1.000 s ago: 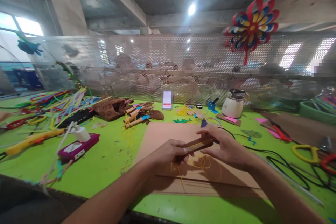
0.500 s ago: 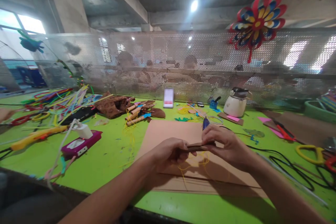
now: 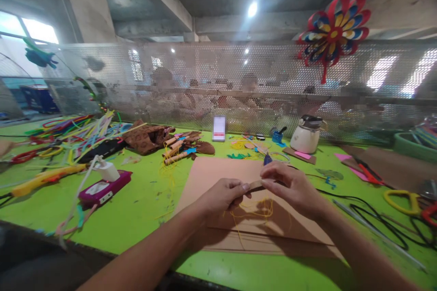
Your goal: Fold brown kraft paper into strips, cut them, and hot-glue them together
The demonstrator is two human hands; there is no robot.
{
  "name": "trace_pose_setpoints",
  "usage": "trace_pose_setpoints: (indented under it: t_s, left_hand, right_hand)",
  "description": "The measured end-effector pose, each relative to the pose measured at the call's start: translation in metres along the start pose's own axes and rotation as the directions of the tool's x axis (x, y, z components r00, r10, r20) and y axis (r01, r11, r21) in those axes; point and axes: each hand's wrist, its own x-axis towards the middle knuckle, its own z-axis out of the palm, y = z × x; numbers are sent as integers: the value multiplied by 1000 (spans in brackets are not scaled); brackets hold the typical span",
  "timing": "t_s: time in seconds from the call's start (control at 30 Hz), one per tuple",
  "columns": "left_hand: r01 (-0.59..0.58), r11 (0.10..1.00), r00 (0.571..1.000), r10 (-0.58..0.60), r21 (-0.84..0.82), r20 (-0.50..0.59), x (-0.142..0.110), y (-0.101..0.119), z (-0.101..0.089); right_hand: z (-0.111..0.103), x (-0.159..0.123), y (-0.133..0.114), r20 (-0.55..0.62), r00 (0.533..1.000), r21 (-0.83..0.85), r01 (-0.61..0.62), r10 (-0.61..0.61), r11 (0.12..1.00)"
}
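My left hand (image 3: 227,195) pinches one end of a narrow brown strip (image 3: 256,186), possibly card, between thumb and fingers. At the strip's other end, my right hand (image 3: 290,186) is closed on it with thumb and fingertips. The strip is held level above a stack of brown cardboard sheets (image 3: 208,175); the fingers hide much of it. Loose yellow thread (image 3: 269,209) lies in loops under the hands. Just behind my right fingers shows a dark blue pointed object (image 3: 267,159), whose kind I cannot make out.
Left on the green table (image 3: 143,213) are a purple power strip (image 3: 105,188), a yellow glue gun (image 3: 48,179) and rolled brown pieces with thread (image 3: 179,148). A phone (image 3: 219,128) stands behind. To the right are a white kettle (image 3: 305,136), yellow-handled scissors (image 3: 403,200) and black cable (image 3: 375,220).
The brown strip has turned in my fingers, so a lighter face now shows. My right hand has shifted slightly; my left hand keeps its pinch.
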Motion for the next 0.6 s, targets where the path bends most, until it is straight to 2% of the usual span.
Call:
trace_pose_setpoints:
  t_s: [0.07, 0.13, 0.27, 0.4, 0.6]
  left_hand:
    - [-25, 996, 998, 29, 80, -55, 0, 2, 1]
    - [-42, 990, 992, 57, 133, -110, 0, 4, 3]
    - [-62, 983, 979, 93, 170, -181, 1, 6, 6]
    - [-71, 985, 980, 98, 158, -174, 2, 6, 8]
    - [-68, 988, 980, 92, 137, -177, 2, 4, 6]
  right_hand:
    - [11, 0, 0, -81, 987, 0, -140, 140, 990]
    - [24, 0, 0, -109, 961, 52, -252, 256, 966]
    - [38, -1, 1, -114, 907, 216, -375, 405, 901]
    - [38, 1, 3, -139, 872, 385, -388, 469, 837]
    - [35, 3, 12, -168, 895, 511, -280, 413, 813]
